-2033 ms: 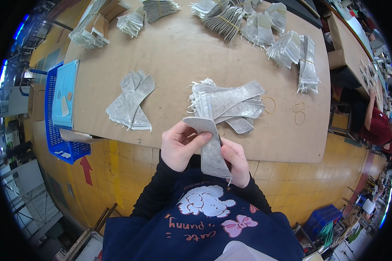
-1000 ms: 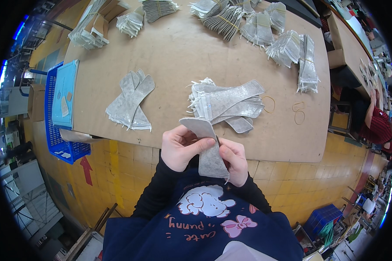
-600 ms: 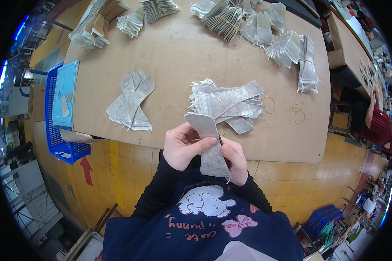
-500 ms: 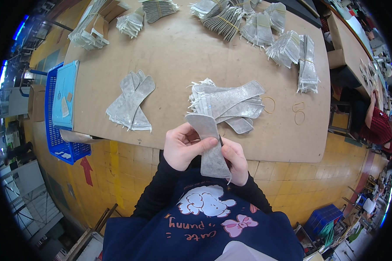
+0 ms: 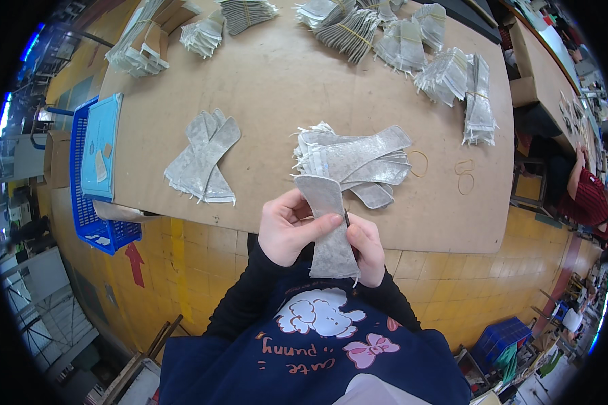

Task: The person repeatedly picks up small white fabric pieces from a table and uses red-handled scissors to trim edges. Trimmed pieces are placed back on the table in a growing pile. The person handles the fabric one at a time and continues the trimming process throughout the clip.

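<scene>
The grey insole-shaped piece [image 5: 327, 229] sits at centre frame, just below the near edge of the counter [image 5: 277, 74], its long axis running top to bottom with a slight tilt. The left hand [image 5: 287, 229] grips its left edge, thumb laid across the face. The right hand [image 5: 366, 248] pinches the right edge around what appears to be a thin dark tool; fingers [image 5: 321, 226] closed on the piece. Both hands flank it equally. The loose pile of like pieces [image 5: 355, 162] lies directly above.

Mottled silver-grey insole piece [image 5: 327, 229], blue crate [image 5: 91, 226]
</scene>
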Motion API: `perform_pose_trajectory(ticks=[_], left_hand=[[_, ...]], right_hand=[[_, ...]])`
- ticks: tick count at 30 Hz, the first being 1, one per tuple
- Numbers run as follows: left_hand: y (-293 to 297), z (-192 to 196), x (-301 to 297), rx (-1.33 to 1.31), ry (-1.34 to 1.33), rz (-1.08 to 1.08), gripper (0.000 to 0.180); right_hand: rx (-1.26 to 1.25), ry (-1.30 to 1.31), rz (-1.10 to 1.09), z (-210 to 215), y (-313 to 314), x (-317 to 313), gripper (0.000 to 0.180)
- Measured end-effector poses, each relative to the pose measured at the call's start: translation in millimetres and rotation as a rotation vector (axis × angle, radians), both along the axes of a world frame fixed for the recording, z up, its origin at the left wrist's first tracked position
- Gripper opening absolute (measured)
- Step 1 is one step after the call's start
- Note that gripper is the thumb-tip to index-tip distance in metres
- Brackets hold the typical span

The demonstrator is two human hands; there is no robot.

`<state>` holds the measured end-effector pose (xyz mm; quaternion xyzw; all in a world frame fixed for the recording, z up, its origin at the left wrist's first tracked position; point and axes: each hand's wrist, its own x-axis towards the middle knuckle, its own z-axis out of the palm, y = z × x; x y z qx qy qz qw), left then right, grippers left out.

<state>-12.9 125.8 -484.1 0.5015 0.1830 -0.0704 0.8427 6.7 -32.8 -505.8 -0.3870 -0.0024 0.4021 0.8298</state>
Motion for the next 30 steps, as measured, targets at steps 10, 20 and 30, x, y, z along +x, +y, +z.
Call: perform_pose_trajectory(ticks=[10,20,30], left_hand=[[-0.2,-1.2,1.0,0.003,0.024,0.003,0.034],[82.1,-22.4,6.7,0.438,-0.109,0.378,0.036],[163.2,-96.2,3.1,1.867,0.163,-0.078,0.101]], right_hand=[[-0.01,0.021,0.01,2.6,2.8,3.6,0.042],[0.007,0.015,-0.293,-3.6,-6.8,16.6,0.037],[-0.045,-0.053,-0.473,-8.5,-53.2,39.2,0.035]])
